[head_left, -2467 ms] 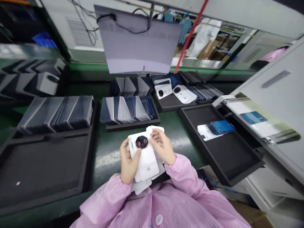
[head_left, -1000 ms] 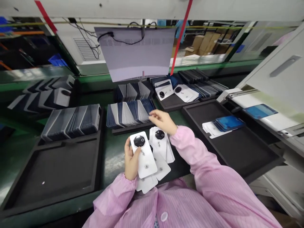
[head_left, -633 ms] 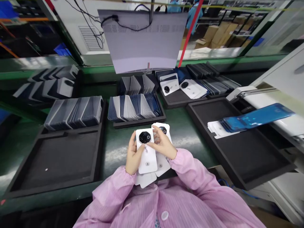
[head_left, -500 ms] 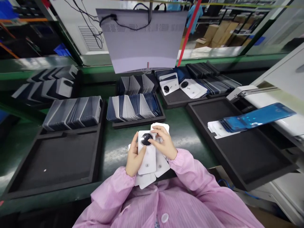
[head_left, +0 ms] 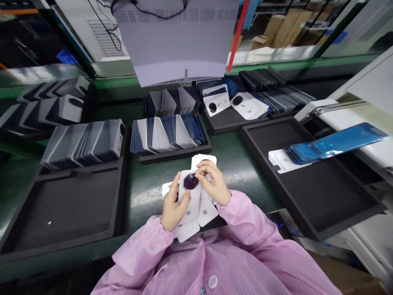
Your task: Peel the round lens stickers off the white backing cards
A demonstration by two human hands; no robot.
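My left hand (head_left: 172, 205) grips a fanned stack of white phone back covers (head_left: 196, 209) over the green belt, thumb along the left edge of the top cover. The top cover carries a dark round camera ring (head_left: 190, 181). My right hand (head_left: 213, 184) is closed at the top cover's upper right, fingertips pinching beside the camera ring; what it pinches is too small to make out. Both sleeves are pink.
An empty black foam tray (head_left: 66, 205) lies to the left and another (head_left: 310, 184) to the right, with blue-filmed parts (head_left: 299, 153) stacked in it. Trays of upright covers (head_left: 167, 135) stand ahead. A grey machine (head_left: 362, 106) is on the right, a hanging panel (head_left: 175, 37) above.
My right hand reached out toward the tray of upright covers, then came back to the stack. It now pinches at the top cover's camera ring, and the stack has tilted slightly.
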